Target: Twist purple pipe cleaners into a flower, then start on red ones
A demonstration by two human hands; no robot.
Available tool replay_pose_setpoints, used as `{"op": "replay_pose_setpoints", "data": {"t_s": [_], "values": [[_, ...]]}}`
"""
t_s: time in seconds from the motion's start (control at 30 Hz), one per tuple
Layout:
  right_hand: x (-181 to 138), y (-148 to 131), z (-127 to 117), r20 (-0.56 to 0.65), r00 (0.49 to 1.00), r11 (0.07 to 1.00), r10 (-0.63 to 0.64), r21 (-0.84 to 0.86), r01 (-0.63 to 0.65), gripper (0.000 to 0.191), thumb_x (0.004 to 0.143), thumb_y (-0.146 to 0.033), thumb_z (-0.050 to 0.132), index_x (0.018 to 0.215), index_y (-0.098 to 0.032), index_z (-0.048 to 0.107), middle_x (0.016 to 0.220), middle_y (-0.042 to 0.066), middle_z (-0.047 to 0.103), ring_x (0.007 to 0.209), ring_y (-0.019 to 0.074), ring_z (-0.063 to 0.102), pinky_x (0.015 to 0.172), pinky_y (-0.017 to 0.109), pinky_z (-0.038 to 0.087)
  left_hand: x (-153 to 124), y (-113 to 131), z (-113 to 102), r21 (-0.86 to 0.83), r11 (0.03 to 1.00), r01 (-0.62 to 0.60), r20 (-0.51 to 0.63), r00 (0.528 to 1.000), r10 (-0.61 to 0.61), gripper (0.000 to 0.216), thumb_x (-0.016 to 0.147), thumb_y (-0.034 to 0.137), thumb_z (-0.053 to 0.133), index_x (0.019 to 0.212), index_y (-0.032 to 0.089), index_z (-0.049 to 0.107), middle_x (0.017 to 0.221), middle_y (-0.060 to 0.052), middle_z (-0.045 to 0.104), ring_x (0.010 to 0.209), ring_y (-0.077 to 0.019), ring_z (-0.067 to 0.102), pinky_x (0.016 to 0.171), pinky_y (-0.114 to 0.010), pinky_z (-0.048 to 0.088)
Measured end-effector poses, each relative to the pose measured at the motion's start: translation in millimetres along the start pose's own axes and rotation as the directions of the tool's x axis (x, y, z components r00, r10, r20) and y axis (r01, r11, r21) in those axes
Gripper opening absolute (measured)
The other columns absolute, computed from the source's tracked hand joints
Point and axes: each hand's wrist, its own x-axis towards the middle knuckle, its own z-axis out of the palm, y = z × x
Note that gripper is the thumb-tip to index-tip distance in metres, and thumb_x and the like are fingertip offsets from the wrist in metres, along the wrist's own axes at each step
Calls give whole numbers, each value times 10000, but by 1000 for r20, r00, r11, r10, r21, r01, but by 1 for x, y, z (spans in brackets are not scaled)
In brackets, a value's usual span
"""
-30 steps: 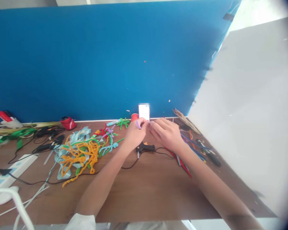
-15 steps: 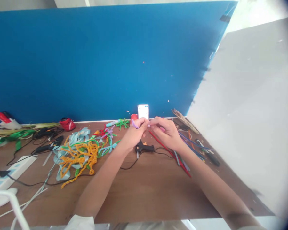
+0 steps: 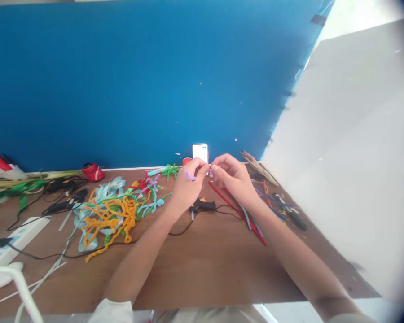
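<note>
My left hand (image 3: 188, 180) is closed in a pinch on a purple pipe cleaner (image 3: 190, 176), whose fuzzy end sticks out over the back of the hand. Close beside it, my right hand (image 3: 234, 177) pinches a small purple piece (image 3: 211, 172) between thumb and fingertips; whether it is the same pipe cleaner I cannot tell. Below the hands, a black glue gun (image 3: 204, 205) lies on the table, partly covered by my left wrist. Just beyond the fingertips a lit phone (image 3: 200, 153) leans against the blue board, with a red round object (image 3: 186, 161) beside it.
Orange pipe cleaners (image 3: 114, 220) and light blue ribbon (image 3: 111, 192) lie tangled at left. Red pipe cleaners (image 3: 256, 232) lie under my right forearm. A white power strip (image 3: 16, 240) with black cords sits far left. A blue board (image 3: 138, 89) closes the back; a grey panel (image 3: 350, 134) stands right.
Both hands stay together at the same spot, with the fingers slightly shifted. More of the purple piece shows between the fingertips. The whole view has moved slightly.
</note>
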Motion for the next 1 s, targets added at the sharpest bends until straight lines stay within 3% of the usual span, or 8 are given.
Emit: {"op": "replay_pose_setpoints", "data": {"t_s": [0.13, 0.3, 0.37, 0.47, 0.6, 0.73, 0.87, 1.0], "values": [[3, -2, -3, 133, 982, 991, 134, 3, -136, 361, 882, -512, 684, 746, -199, 565, 622, -24, 574, 529, 98, 496, 508, 242, 360, 1, 0, 1, 231, 965, -120, -49, 990, 135, 188, 986, 208, 479, 808, 197, 537, 865, -20, 616, 825, -156, 550, 753, -286, 408], [4, 4, -8, 200, 966, 980, 165, 75, -183, 326, 865, -508, 698, 820, -196, 617, 630, -30, 573, 556, 104, 496, 524, 238, 348, 3, 0, -1, 240, 961, -136, -34, 988, 149, 189, 985, 220, 494, 802, 196, 532, 864, -14, 621, 808, -154, 546, 741, -278, 404], [4, 6, -9, 203, 971, 989, 126, 49, -138, 315, 877, -492, 682, 798, -196, 609, 627, -29, 563, 560, 109, 485, 535, 248, 346, 2, 1, -2, 230, 967, -112, -24, 992, 121, 192, 982, 231, 500, 797, 193, 533, 843, -11, 622, 786, -151, 541, 723, -274, 391], [4, 6, -11, 177, 984, 973, -34, -218, 73, 288, 926, -427, 622, 752, -198, 609, 631, -19, 551, 572, 117, 448, 555, 266, 320, 0, 4, -1, 241, 968, -73, -13, 997, 78, 215, 983, 243, 492, 778, 191, 525, 828, -11, 626, 768, -151, 533, 696, -273, 368], [4, 10, -16, 289, 929, 680, -231, -635, 367, 266, 965, -289, 528, 722, -209, 601, 633, 2, 549, 585, 139, 429, 594, 302, 270, -1, 0, -2, 319, 948, -23, 32, 999, 13, 234, 978, 263, 479, 754, 200, 509, 781, -15, 611, 722, -165, 514, 647, -281, 320], [4, 17, -18, 451, 855, 453, -255, -726, 518, 229, 930, -214, 524, 712, -213, 592, 644, 30, 556, 603, 164, 427, 603, 331, 229, 4, -12, -10, 310, 949, 63, 169, 978, -121, 268, 954, 296, 489, 702, 203, 486, 671, 1, 550, 652, -163, 492, 612, -278, 299], [5, 20, -13, 352, 908, 604, -229, -680, 416, 265, 976, -335, 524, 766, -214, 632, 681, 35, 611, 623, 157, 494, 599, 309, 278, 8, -16, -18, 230, 969, 90, 227, 963, -143, 309, 969, 348, 479, 703, 191, 496, 653, 20, 521, 629, -135, 459, 597, -263, 304], [7, 18, -6, 197, 973, 971, 119, -230, -72, 447, 988, -560, 456, 800, -194, 631, 600, 8, 620, 464, 113, 500, 470, 254, 300, 7, -8, -18, 253, 967, -24, 156, 988, -17, 266, 997, 327, 454, 792, 193, 559, 762, 6, 604, 721, -147, 521, 666, -275, 353]]}}
